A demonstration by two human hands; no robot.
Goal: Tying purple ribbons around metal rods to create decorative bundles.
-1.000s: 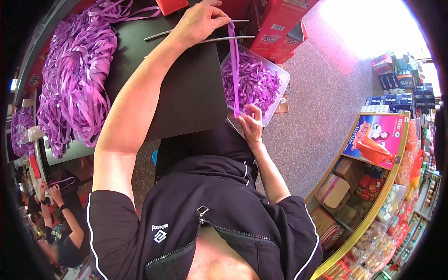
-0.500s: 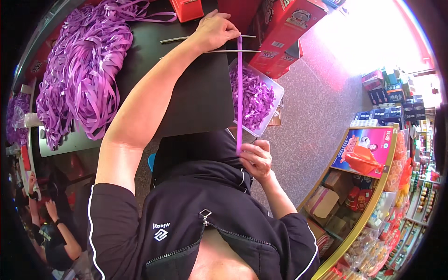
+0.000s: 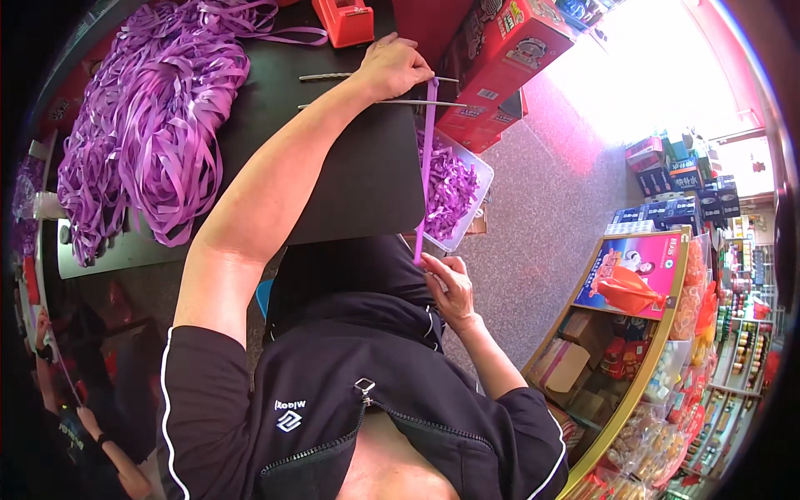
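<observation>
My left hand (image 3: pixel 393 70) reaches across the dark tabletop. Its fingers pinch the upper end of a purple ribbon (image 3: pixel 428 133) at the tips of two thin metal rods (image 3: pixel 412 102), which stick out past the table edge. The ribbon runs down along that edge towards me, with a slight bend near the table's corner. At the lower end my right hand (image 3: pixel 451 290) grips the ribbon between thumb and fingers, just above my lap. A clear plastic bin (image 3: pixel 481 193) full of short purple ribbon pieces (image 3: pixel 450 196) stands below the rod ends, partly hidden by the table.
A large heap of purple ribbon loops (image 3: pixel 171 125) covers the left of the table (image 3: pixel 358 187). Near the rods sits a red tape dispenser (image 3: pixel 346 22). Red boxes (image 3: pixel 521 54) stand beyond the bin. To the right is a gold-edged display case (image 3: pixel 600 442).
The ribbon's lower end and my right hand have shifted slightly left and up, and the ribbon now slants and bends. My left hand stays at the rod tips. The whole view has shifted a little.
</observation>
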